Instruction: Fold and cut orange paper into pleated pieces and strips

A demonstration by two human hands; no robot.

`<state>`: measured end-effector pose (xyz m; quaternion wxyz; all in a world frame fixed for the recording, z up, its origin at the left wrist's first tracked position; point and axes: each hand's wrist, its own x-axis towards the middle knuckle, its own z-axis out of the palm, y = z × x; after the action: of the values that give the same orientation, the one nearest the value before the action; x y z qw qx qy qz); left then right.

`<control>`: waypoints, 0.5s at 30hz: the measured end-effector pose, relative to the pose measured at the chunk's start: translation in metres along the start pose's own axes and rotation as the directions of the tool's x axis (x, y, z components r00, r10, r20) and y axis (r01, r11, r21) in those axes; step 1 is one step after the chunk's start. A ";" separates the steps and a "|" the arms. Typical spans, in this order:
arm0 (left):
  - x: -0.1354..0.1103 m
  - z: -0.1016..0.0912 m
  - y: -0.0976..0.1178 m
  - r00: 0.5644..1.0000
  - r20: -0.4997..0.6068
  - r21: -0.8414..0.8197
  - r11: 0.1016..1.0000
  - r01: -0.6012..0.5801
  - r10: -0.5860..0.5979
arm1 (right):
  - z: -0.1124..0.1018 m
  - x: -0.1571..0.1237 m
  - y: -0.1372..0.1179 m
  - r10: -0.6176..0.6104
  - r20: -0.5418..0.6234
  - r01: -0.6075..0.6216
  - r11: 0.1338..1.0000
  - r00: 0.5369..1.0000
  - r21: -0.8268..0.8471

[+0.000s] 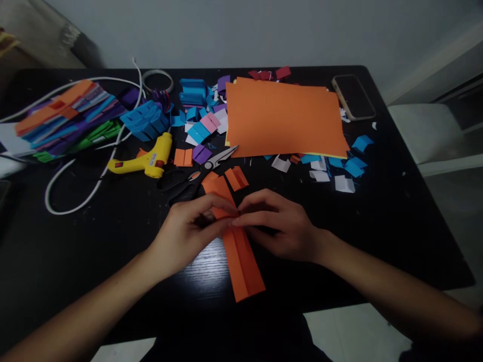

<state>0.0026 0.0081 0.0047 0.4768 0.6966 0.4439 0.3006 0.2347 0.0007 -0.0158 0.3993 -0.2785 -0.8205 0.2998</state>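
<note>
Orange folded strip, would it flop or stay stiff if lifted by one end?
Probably fairly stiff: the strip shows lengthwise folds that brace thin paper. Likely very light, so a push would slide it easily on the glossy table.

Near left surface (56, 261): bare, free passage.
Near right: bare too.
Scissors (188, 183): just far of the orange strip (241, 261), blocking.
Glue gun (145, 161), white cable (47, 198): block far left.
Orange sheets (283, 118): cover far middle.
</note>
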 end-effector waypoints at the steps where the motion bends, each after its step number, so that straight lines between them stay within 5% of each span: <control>1: 0.000 -0.001 0.001 1.000 0.013 0.003 1.000 0.006 -0.006 | 0.000 0.000 0.001 -0.013 -0.003 0.013 1.000 1.000 -0.014; 8: 0.001 -0.005 0.004 0.989 0.132 -0.018 0.997 0.077 -0.074 | 0.002 -0.002 0.005 -0.017 -0.001 0.017 1.000 1.000 0.000; 15: 0.002 -0.006 -0.002 0.990 0.134 0.026 0.999 0.039 -0.042 | 0.003 -0.002 0.005 0.026 -0.035 -0.024 0.998 0.999 0.050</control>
<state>-0.0023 0.0130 0.0054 0.5035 0.7115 0.4284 0.2381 0.2342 0.0019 -0.0213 0.4168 -0.2841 -0.8019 0.3202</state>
